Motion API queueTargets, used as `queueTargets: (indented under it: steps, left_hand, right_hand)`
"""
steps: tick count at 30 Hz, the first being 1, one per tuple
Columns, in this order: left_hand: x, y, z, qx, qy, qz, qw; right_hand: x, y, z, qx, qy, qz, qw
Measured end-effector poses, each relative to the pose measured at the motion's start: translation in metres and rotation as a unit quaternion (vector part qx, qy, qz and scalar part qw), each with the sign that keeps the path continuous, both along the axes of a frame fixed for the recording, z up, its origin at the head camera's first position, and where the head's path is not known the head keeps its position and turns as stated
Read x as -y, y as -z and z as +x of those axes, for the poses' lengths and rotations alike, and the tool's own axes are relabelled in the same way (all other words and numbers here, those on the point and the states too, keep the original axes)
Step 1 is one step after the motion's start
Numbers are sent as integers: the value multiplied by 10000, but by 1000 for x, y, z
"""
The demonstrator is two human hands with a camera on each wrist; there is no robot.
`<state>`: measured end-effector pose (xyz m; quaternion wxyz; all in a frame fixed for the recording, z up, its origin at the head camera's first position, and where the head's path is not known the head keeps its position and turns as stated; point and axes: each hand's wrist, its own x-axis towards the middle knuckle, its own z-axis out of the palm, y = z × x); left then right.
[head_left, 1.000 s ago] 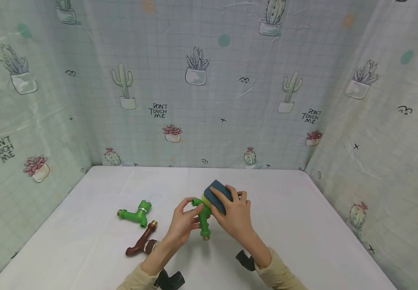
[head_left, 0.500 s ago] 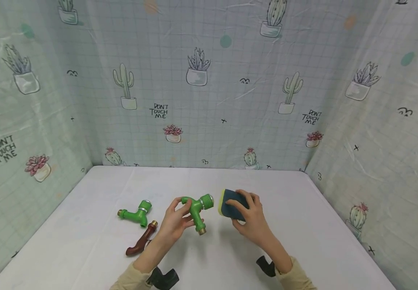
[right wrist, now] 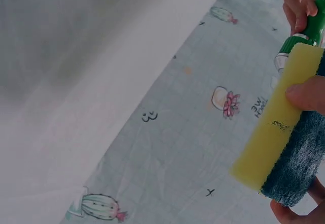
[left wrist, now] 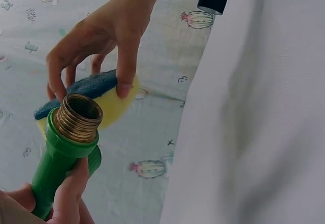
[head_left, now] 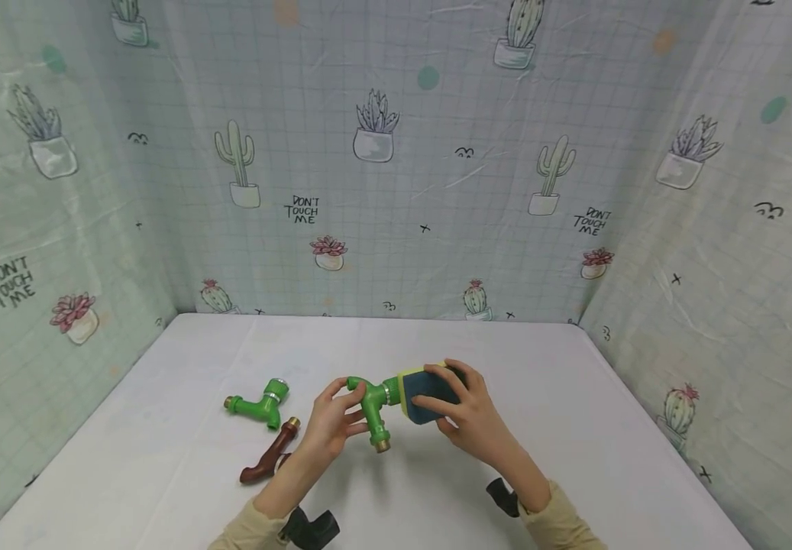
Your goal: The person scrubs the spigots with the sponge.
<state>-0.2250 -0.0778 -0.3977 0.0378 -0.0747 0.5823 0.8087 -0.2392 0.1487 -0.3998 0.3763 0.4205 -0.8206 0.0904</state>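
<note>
- Green faucet (head_left: 373,399): looks like rigid plastic w/ a brass threaded end (left wrist: 81,116), so prob. light and stiff; the smooth body could slip or turn under rubbing.
- Best hold, I'd say: round the body/spout, clear of the cap end where the sponge (head_left: 425,394) works.
- Sponge: soft, squashy, light; yellow foam w/ a dark blue scrub face. Take it across the short sides, thumb vs. fingers.
- Left hand (head_left: 330,425): fingers curled round the faucet body, holding it up off the white table (head_left: 574,428), near centre, brass end pointing down toward the near edge.
- Right hand (head_left: 473,416): pinches the sponge, thumb on one side, fingers on the other; yellow face pressed against the faucet's right end.
- Look: bright green T-shape, silver ring by the cap, brass thread open and hollow in the left wrist view.
- Left of the hands, on the table: a second green faucet (head_left: 258,402) and a brown faucet (head_left: 269,457), just beside each other.
</note>
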Motion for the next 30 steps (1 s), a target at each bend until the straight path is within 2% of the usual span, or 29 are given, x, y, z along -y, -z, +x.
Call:
queueTargets:
  steps: [6, 11, 19, 22, 25, 30]
  left_hand:
    - [1, 1, -1, 39, -69, -130, 9999]
    - [-1, 0, 1, 59, -17, -139, 9999]
    - [1, 1, 2, 160, -58, -97, 9998]
    - [2, 2, 2, 143, -79, -146, 9998]
    - [1, 4, 1, 118, -42, -159, 9998]
    - [1, 5, -1, -31, 461, -314, 9984]
  right_hand:
    - [-1, -4, 0, -185, -156, -102, 9997]
    - [10, -1, 4, -196, -342, 59, 9992]
    - [-9, 6, -8, -368, -64, 95, 9993]
    - [-18, 9, -10, -37, -19, -283, 9996]
    - [-20, 10, -10, 500, -243, -720, 9959]
    - [-16, 10, -10, 1235, -585, -1175, 9836]
